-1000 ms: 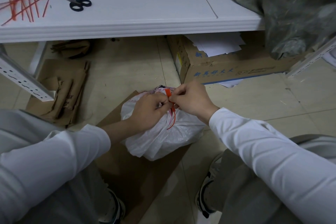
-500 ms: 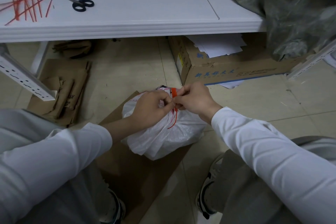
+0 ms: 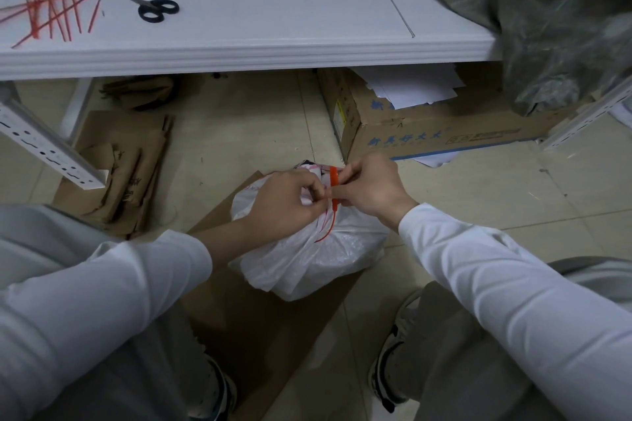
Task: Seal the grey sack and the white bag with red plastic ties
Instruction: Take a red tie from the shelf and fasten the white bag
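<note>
Crouching on the tiled floor, a person in white sleeves is planting a left shoe (image 3: 219,393) and a right shoe (image 3: 393,349) nearer than the white bag (image 3: 307,267), one to each side of it. The bag is sitting on a flat cardboard sheet (image 3: 239,318) that is reaching from under it back toward the person. At the bag's gathered neck, on its far top, the left hand (image 3: 285,203) and the right hand (image 3: 372,188) are meeting fingertip to fingertip. Both are pinching the red plastic tie (image 3: 333,178) with curled fingers, one from each side of the strap. The tie is running lengthwise away from the person. Its flat head is sticking up just beyond the fingertips and pointing away, and its thin tail is curving down the bag's near face, pointing back. The fingers are covering the neck, so I cannot tell whether the strap is circling it fully. Left of the bag, folded cardboard scraps (image 3: 126,174) are lying by a perforated white upright (image 3: 44,147). Just beyond the bag, a cardboard box (image 3: 427,137) holding loose paper (image 3: 410,89) is sitting under a white table (image 3: 273,51). On the table, far beyond and left of the bag, spare red ties (image 3: 51,0) are lying crossed beside black scissors (image 3: 159,8). Far right, the grey sack (image 3: 564,27) is slumping over the table's corner.
</note>
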`<state>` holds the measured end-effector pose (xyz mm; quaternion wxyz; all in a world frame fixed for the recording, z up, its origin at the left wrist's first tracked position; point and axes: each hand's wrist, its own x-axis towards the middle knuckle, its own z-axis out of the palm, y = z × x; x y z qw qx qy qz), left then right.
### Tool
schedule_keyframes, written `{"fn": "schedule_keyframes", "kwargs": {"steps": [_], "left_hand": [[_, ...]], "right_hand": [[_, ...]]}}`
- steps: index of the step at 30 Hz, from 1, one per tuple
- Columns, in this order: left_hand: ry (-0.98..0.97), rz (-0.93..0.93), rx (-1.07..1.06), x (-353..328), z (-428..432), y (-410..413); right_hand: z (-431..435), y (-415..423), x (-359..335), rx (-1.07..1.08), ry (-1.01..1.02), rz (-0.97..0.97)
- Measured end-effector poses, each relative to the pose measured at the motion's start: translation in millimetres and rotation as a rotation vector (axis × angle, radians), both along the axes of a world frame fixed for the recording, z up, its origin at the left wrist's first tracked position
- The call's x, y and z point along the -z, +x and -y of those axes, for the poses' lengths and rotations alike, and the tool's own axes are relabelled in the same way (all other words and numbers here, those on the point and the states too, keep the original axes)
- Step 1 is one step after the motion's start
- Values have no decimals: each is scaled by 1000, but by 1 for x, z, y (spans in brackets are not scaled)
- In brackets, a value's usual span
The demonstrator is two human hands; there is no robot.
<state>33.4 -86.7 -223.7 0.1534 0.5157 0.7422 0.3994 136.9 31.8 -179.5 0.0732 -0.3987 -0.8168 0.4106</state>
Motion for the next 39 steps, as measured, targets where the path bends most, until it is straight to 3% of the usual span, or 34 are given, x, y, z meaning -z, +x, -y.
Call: {"fn": "schedule_keyframes", "kwargs": {"steps": [4, 10, 16, 21, 26, 34, 39], "left_hand": [[-54, -7, -33, -1, -2, 0], [-259, -66, -106, -8, -1, -4], [-493, -242, -17, -29, 2, -9], [-597, -462, -80, -29, 2, -10], [-586, -313, 11, -26, 3, -18], [-553, -249, 80, -27, 7, -18], [-534, -245, 87, -27, 9, -20]], "right_hand": [[-2, -1, 8, -3, 137, 65], [-8, 0, 18, 105, 112, 108], [-10, 0, 29, 233, -68, 115], [0, -1, 22, 196, 28, 102], [7, -1, 17, 188, 46, 60], [14, -5, 17, 103, -37, 37], [10, -4, 16, 134, 59, 80]]}}
